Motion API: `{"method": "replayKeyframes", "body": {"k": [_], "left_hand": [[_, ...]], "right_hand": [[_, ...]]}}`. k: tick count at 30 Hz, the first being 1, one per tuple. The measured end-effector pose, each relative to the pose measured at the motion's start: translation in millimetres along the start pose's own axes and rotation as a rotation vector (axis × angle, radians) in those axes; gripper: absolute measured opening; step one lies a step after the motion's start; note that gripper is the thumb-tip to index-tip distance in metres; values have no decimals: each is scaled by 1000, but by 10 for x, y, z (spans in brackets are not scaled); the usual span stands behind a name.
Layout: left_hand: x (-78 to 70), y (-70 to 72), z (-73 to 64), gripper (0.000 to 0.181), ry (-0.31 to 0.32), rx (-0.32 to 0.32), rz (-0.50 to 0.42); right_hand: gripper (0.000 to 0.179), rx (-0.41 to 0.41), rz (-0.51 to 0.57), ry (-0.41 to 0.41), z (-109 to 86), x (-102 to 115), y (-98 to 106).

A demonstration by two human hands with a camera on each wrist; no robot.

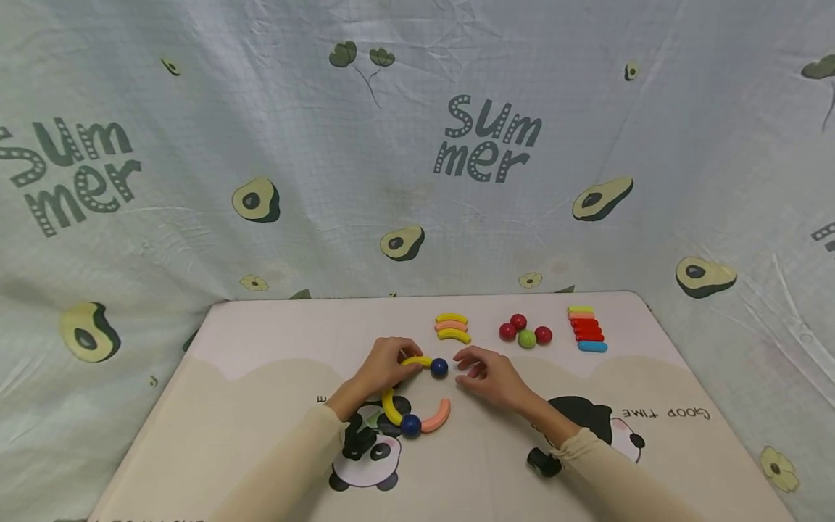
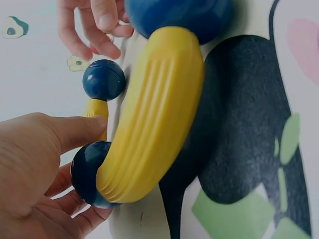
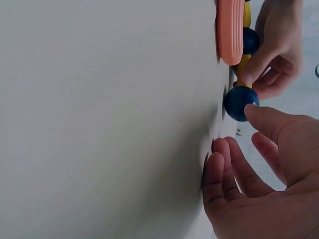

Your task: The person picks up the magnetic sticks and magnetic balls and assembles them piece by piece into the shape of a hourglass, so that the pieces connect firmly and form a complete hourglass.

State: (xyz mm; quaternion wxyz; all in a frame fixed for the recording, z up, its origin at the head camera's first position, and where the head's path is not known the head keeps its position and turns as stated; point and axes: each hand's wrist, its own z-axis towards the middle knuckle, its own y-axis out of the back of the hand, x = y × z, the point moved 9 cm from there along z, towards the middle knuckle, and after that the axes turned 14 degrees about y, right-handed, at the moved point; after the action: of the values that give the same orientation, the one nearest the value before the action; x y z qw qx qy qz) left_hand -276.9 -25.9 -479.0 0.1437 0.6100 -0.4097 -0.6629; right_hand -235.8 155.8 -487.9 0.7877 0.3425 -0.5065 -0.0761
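Observation:
A chain of curved toy rods and dark blue balls lies on the table. My left hand (image 1: 389,362) pinches the upper yellow curved rod (image 1: 417,360) between thumb and fingers. Beside that grip, the left wrist view shows another blue ball (image 2: 84,172), joined to the lower yellow curved rod (image 2: 154,114). The upper rod ends in a blue ball (image 1: 439,368). My right hand (image 1: 492,375) is just right of this ball, fingers loosely bent and holding nothing. At the chain's near end, a blue ball (image 1: 411,425) joins the lower yellow rod to an orange curved rod (image 1: 437,417).
Behind the hands lie yellow and orange curved rods (image 1: 452,334). Farther right are red balls (image 1: 507,332) with a green ball (image 1: 527,338), then a row of short straight rods (image 1: 592,346). A printed cloth (image 1: 417,203) hangs behind the table (image 1: 261,348).

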Motion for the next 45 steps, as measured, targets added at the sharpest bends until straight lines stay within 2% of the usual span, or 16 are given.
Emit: {"method": "replayKeyframes", "body": {"k": [6,9,16,21,26,33,40,45], "left_hand": [[5,32,-21,11,4,16,-8],[-14,29,-19,17,-2,29,5],[-147,-63,10,38,-63,110,17],[-182,-143,43,36,-69,157,24],[-178,-174,61,31,-61,171,1],[-183,-176,63,30,-52,170,-8],[-169,-155,55,29,-32,159,-4],[-165,-145,62,28,-40,153,-1]], "right_hand": [[32,33,17,-9,-56,-2,-1],[34,64,36,-3,-79,16,-27],[37,151,71,65,-110,118,-121],[37,203,95,98,-119,179,-213],[38,238,91,111,-124,224,-304],[38,287,65,189,-112,324,-404],[26,312,40,155,-93,306,-424],[26,323,45,166,-81,324,-397]]}}
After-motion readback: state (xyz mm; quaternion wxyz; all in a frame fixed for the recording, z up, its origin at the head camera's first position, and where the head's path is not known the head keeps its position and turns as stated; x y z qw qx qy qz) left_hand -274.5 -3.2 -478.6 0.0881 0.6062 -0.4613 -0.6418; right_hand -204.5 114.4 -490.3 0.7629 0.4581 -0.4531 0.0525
